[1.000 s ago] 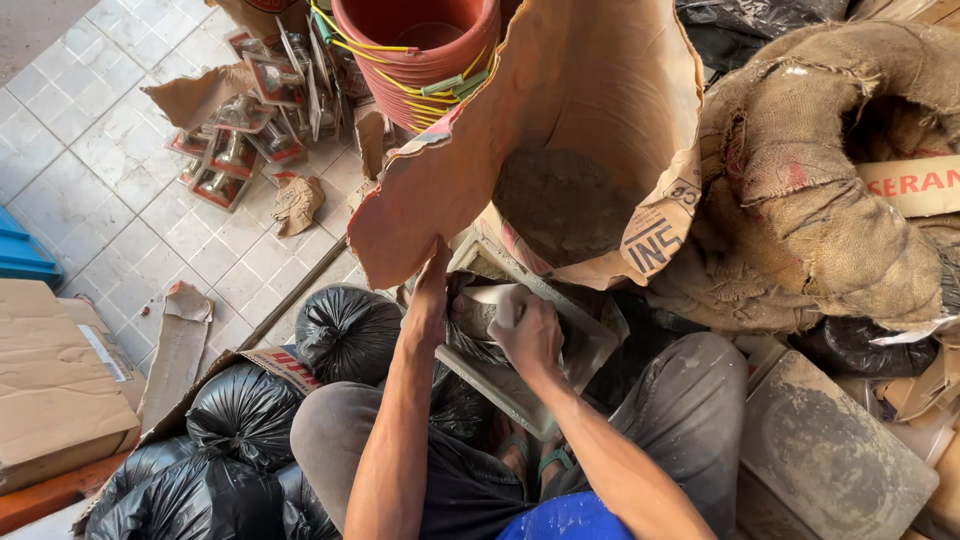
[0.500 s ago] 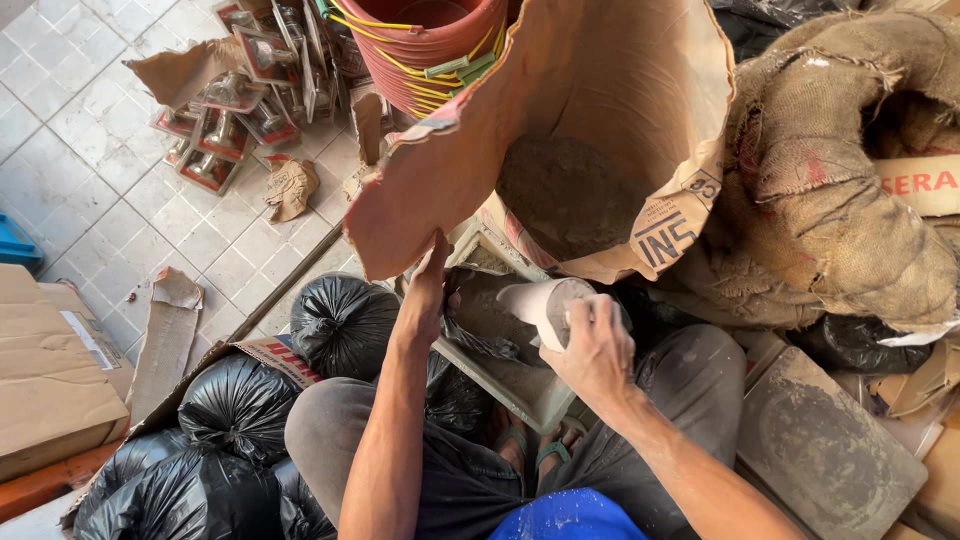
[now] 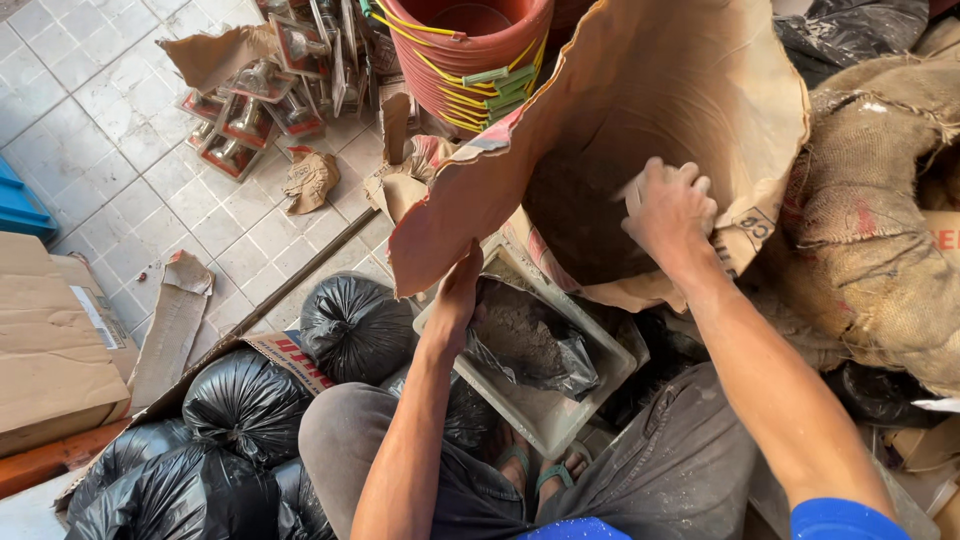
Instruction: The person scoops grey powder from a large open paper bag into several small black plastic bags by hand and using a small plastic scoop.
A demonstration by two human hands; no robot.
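We see the right hand (image 3: 668, 208) reaching down into the big paper sack (image 3: 640, 110), fingers curled round a pale scoop (image 3: 632, 190) (mostly hidden by the hand) just above the grey powder (image 3: 575, 225) inside. The left hand (image 3: 462, 290) pinches the edge of a black plastic bag (image 3: 525, 345) with powder in it, which sits in a shallow grey tray (image 3: 560, 415) between the knees, below the sack. Around us: tied black bags (image 3: 355, 325) at left, a stack of red buckets (image 3: 475, 55) up top, a burlap sack (image 3: 880, 220) at right, cardboard (image 3: 45, 340) on the tiled floor (image 3: 120, 160)
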